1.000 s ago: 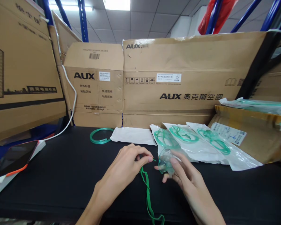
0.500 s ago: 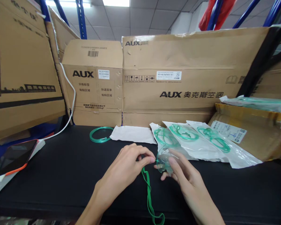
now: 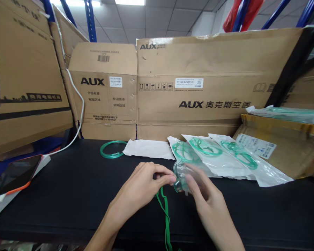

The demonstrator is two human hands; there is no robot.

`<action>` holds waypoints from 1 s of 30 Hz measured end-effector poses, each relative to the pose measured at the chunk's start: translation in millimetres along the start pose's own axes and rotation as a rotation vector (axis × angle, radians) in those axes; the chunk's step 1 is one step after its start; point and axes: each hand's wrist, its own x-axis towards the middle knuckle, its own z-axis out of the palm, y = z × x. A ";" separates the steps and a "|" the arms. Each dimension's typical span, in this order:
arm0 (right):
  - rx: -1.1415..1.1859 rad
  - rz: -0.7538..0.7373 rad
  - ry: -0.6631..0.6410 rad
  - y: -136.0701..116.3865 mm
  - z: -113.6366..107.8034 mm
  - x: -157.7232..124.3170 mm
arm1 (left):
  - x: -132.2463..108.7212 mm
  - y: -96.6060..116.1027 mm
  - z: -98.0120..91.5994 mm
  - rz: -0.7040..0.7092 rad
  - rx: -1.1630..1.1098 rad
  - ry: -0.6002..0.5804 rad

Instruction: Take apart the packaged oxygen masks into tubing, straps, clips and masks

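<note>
Over the black table point(image 3: 68, 195), my left hand point(image 3: 142, 188) pinches the top end of a green elastic strap point(image 3: 165, 216) between thumb and forefinger. The strap hangs down toward the table's near edge. My right hand point(image 3: 204, 202) is closed round a clear, green-tinted plastic mask point(image 3: 180, 176), and its fingers cover the mask's lower half. The two hands almost touch at the mask's left side, where the strap's end meets it.
Three sealed bags with green tubing point(image 3: 219, 157) lie fanned out behind my hands, beside an empty white bag point(image 3: 149, 149) and a coil of green tubing point(image 3: 112, 150). Large AUX cartons point(image 3: 199, 83) wall off the back. A phone point(image 3: 14, 176) lies at the left, a cardboard box point(image 3: 279, 150) at the right.
My hands have drawn together and risen slightly. The strap's end, held a little apart from the mask before, now sits against its left side, and my right fingers wrap the mask more.
</note>
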 end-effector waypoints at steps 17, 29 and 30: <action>-0.381 -0.530 0.157 2.3 6.5 -3.0 | -2.6 -8.5 -2.7 -0.015 0.135 0.016; -0.397 -0.314 0.131 6.5 -2.3 -0.1 | -6.1 -68.4 -31.9 -0.055 0.501 0.145; -0.397 -0.298 0.123 7.0 -2.8 -0.3 | -7.9 -67.1 -31.6 -0.049 0.495 0.124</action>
